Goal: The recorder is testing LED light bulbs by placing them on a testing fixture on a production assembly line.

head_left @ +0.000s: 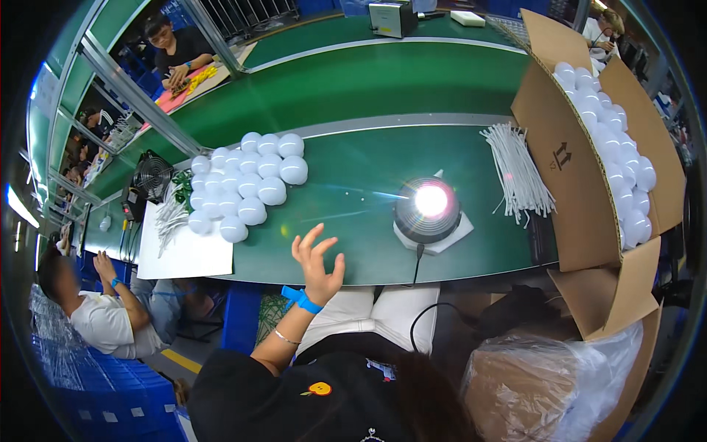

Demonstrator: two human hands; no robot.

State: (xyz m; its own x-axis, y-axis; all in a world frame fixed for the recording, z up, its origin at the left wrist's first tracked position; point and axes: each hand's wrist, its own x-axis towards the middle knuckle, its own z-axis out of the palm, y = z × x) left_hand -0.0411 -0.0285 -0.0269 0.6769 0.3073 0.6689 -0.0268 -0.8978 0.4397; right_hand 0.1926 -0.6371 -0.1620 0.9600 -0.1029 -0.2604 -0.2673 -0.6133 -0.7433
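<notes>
The person's left hand (pixel 317 259) hovers with fingers spread, holding nothing, near the white bulb covers (pixel 247 180) grouped within reach; the right hand is unseen.

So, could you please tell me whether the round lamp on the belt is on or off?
On: the lamp glows bright white at its centre and throws glare streaks across the green belt.

Single head cam, fisheye, looks down and fwd over green bench (pixel 353 184); edges bend at rim.
</notes>
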